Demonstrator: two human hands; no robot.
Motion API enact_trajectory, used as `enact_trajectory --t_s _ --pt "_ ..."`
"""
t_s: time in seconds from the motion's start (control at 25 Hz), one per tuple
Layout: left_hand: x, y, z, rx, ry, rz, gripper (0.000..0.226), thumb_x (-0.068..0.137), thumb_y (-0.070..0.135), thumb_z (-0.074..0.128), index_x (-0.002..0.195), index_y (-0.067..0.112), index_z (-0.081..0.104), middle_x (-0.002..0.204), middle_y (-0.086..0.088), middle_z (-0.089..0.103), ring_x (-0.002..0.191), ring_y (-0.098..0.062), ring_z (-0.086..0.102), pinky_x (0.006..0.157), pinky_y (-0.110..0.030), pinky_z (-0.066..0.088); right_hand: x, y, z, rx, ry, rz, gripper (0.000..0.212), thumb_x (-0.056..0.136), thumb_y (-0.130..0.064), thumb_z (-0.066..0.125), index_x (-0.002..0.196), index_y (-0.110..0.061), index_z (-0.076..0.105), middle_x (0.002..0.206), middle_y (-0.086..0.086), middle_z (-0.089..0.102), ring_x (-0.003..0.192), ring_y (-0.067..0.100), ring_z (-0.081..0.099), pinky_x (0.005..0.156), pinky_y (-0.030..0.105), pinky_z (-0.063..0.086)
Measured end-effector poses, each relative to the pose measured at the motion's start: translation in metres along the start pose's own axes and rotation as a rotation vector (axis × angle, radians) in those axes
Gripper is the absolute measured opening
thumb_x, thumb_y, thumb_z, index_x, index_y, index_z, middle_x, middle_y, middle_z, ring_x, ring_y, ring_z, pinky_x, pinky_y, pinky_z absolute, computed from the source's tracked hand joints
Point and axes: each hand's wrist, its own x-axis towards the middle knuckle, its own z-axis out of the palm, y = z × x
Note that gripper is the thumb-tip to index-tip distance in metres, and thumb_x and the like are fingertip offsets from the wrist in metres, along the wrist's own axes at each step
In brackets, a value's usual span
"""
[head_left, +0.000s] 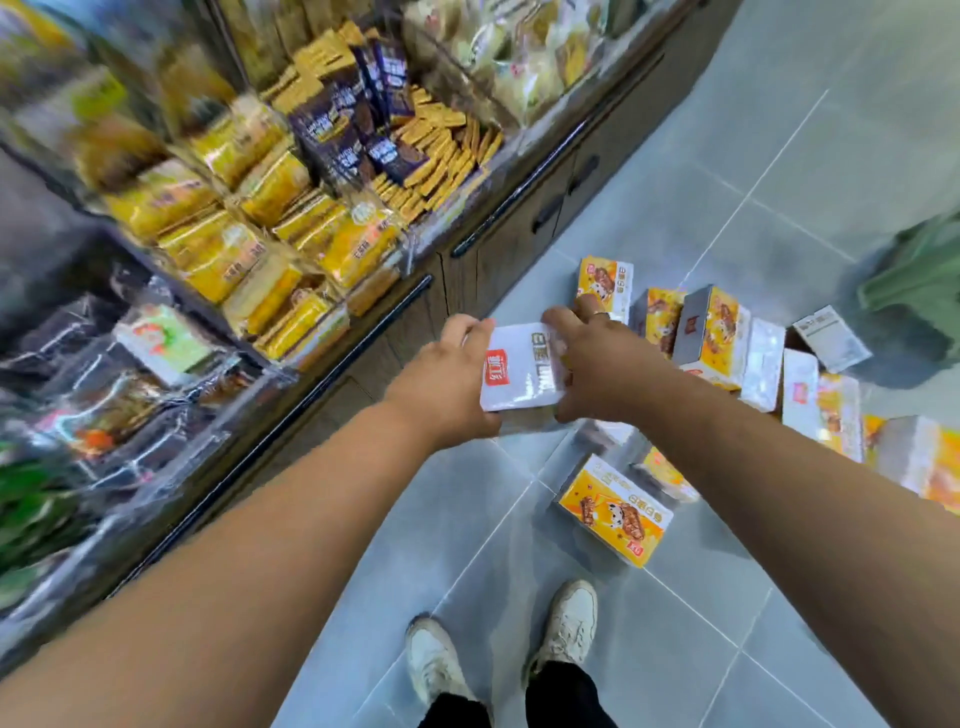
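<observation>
Both hands hold one white shrink-wrapped snack box (522, 370) with a red logo, out in front of me above the floor. My left hand (447, 382) grips its left edge with the thumb on top. From the other side my right hand (597, 364), a ring on one finger, grips the right edge. The box's underside is hidden. Several more boxes of the same kind, yellow and white (615, 509), lie scattered on the grey tiled floor (675, 597) to the right.
A display shelf (291, 270) packed with yellow and purple snack packets runs along the left, cabinet doors with black handles (548, 213) below it. A green bag (919, 280) sits at the right edge. My two white shoes (571, 629) stand on the tiles below.
</observation>
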Motion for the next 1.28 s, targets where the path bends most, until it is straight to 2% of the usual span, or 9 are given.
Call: enact_trajectory --t_s 0.12,0.24,0.36,0.52,0.64,0.76,0.96,1.16,1.28 --pt "-0.025 0.015 -0.057 0.111 0.028 0.035 0.108 0.065 0.041 0.079 0.150 0.016 0.018 0.137 -0.008 0.029 0.123 -0.032 0.036 0.102 -0.043 0.039 -0.025 -0.027 -0.055 -0.026 0.049 -0.033 0.097 0.055 -0.035 0.085 0.137 -0.021 0.034 0.129 0.010 0.037 0.099 0.036 0.059 0.079 0.040 0.052" --pt "-0.048 0.029 -0.111 0.253 0.056 0.074 0.107 0.067 0.051 0.074 0.151 0.015 0.017 0.136 -0.011 0.035 0.126 -0.032 0.035 0.106 -0.040 0.033 -0.047 -0.053 -0.103 -0.031 0.082 -0.090 0.093 0.054 -0.038 0.083 0.132 -0.021 0.036 0.122 0.008 0.038 0.094 0.036 0.060 0.078 0.040 0.053" --pt "-0.077 0.044 -0.163 0.294 0.061 0.060 0.106 0.070 0.052 0.073 0.150 0.016 0.015 0.137 -0.012 0.037 0.126 -0.033 0.040 0.103 -0.041 0.034 -0.068 -0.080 -0.153 -0.059 0.107 -0.158 0.090 0.056 -0.039 0.083 0.131 -0.021 0.037 0.120 0.007 0.037 0.092 0.034 0.060 0.074 0.036 0.049" --pt "-0.119 0.050 -0.225 0.234 0.110 0.023 0.105 0.065 0.048 0.079 0.147 0.016 0.023 0.133 -0.010 0.041 0.121 -0.030 0.046 0.095 -0.036 0.040 -0.089 -0.113 -0.207 -0.069 0.145 -0.235 0.100 0.058 -0.037 0.083 0.142 -0.028 0.030 0.128 0.006 0.036 0.102 0.033 0.057 0.074 0.032 0.045" --pt "-0.153 0.050 -0.259 0.185 0.209 -0.066 0.107 0.066 0.051 0.078 0.150 0.018 0.020 0.139 -0.007 0.039 0.125 -0.028 0.042 0.100 -0.035 0.037 -0.098 -0.135 -0.240 -0.011 0.201 -0.340 0.105 0.058 -0.035 0.083 0.145 -0.035 0.024 0.137 0.003 0.034 0.115 0.031 0.050 0.084 0.034 0.046" --pt "-0.179 0.053 -0.276 0.123 0.302 -0.148 0.106 0.067 0.050 0.078 0.150 0.020 0.020 0.139 -0.005 0.038 0.127 -0.027 0.038 0.102 -0.035 0.034 -0.108 -0.148 -0.261 0.088 0.232 -0.445 0.109 0.062 -0.032 0.084 0.148 -0.038 0.017 0.146 0.001 0.027 0.126 0.029 0.042 0.098 0.043 0.045" --pt "-0.226 0.060 -0.289 -0.055 0.458 -0.308 0.103 0.068 0.048 0.082 0.149 0.025 0.023 0.139 -0.001 0.038 0.126 -0.024 0.038 0.105 -0.037 0.035 -0.118 -0.157 -0.272 0.331 0.237 -0.569 0.107 0.067 -0.038 0.086 0.149 -0.040 0.017 0.151 -0.004 0.017 0.134 0.021 0.033 0.100 0.032 0.035" --pt "-0.286 0.056 -0.281 -0.470 0.663 -0.460 0.103 0.056 0.055 0.087 0.141 0.033 0.033 0.129 0.007 0.047 0.112 -0.017 0.054 0.097 -0.040 0.049 -0.123 -0.179 -0.269 0.430 0.169 -0.680 0.093 0.072 -0.044 0.081 0.147 -0.033 0.027 0.149 0.001 0.029 0.134 0.022 0.035 0.103 0.037 0.036" --pt "-0.331 0.063 -0.271 -0.748 0.853 -0.500 0.085 0.063 0.031 0.090 0.131 0.031 0.039 0.119 0.013 0.054 0.102 -0.009 0.060 0.087 -0.028 0.053 -0.129 -0.200 -0.258 0.384 0.142 -0.732 0.084 0.071 -0.048 0.080 0.142 -0.029 0.039 0.141 0.000 0.041 0.128 0.021 0.043 0.102 0.038 0.041"
